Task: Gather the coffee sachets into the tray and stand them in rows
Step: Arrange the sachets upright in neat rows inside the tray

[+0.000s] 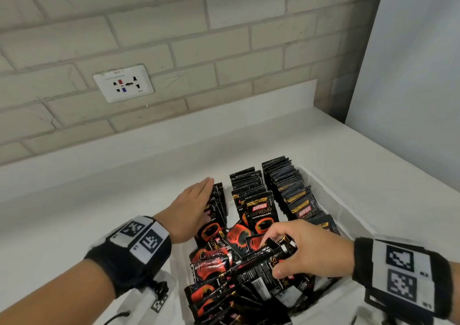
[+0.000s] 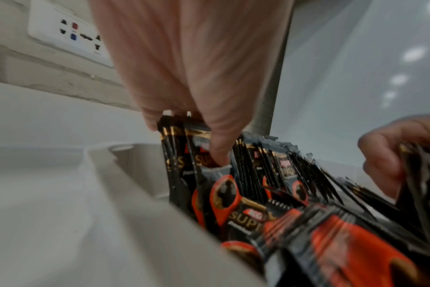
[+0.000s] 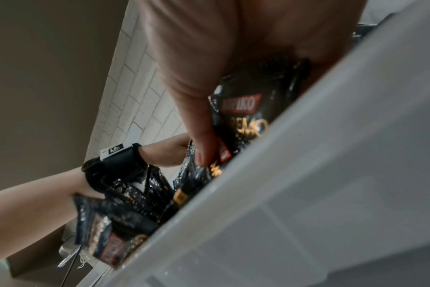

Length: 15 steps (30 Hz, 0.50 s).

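A: We're over the white tray on the tabletop, and two rows of Kopiko coffee sachets already stand upright at its far end. A third row is just starting on the left.

B: And that's where the left hand is. The fingers lie straight along the back of that short row and the thumb sits on its front, so the grip is clamped on those upright sachets, keeping them from toppling.

A: The right hand?

B: Down in the loose heap at the near end of the tray. Thumb and fingers are pinched on a small bunch of sachets lying flat and skewed.

A: So the gathering looks done, and we're mid-way through the standing-up step.

B: I'd say so. A lot of the pile is still jumbled. The next move calls for turning that bunch upright, squaring its edges, and slotting it in against the row the left hand is bracing.

A: The risk there?

B: Slippery foil. Release the brace too soon and the short row could fan over.
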Motion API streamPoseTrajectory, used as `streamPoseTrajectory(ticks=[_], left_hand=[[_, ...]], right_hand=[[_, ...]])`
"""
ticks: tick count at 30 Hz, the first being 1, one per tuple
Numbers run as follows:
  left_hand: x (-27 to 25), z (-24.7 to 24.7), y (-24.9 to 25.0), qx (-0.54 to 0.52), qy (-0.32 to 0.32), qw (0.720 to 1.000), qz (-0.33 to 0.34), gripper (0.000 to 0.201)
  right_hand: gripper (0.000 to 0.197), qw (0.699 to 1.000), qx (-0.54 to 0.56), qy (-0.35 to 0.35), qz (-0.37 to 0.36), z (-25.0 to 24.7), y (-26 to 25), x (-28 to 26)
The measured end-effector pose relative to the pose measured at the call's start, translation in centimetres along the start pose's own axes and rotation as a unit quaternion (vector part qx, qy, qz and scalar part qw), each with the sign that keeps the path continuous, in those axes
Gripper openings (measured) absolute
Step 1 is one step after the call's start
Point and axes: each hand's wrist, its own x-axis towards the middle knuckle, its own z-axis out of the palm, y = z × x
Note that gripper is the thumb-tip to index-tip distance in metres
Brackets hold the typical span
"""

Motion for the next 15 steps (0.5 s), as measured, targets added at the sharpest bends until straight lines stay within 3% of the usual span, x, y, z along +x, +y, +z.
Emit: streamPoseTrajectory(ticks=[7, 10, 13, 15], left_hand=[[-0.2, -0.7, -0.2, 0.024, -0.032, 0.999, -0.024, 0.084], [-1.3, -2.2, 0.2, -0.018, 0.045, 0.999, -0.017, 0.088], [-3.0, -4.0, 1.5, -0.128, 0.135, 0.982, 0.032, 0.084], [-4.2, -4.6, 2.6, -0.211, 0.144, 0.965, 0.060, 0.079]], right_hand=[[0.041, 0.999, 0.012, 0.036, -0.021, -1.4, -1.1, -0.2], [0.042, 0.998, 0.007, 0.052, -0.027, -2.7, -1.2, -0.3], [0.044, 0.997, 0.023, 0.071, -0.026, -4.1, -1.0, -0.4], [0.044, 0.996, 0.031, 0.082, -0.030, -4.9, -1.1, -0.5]])
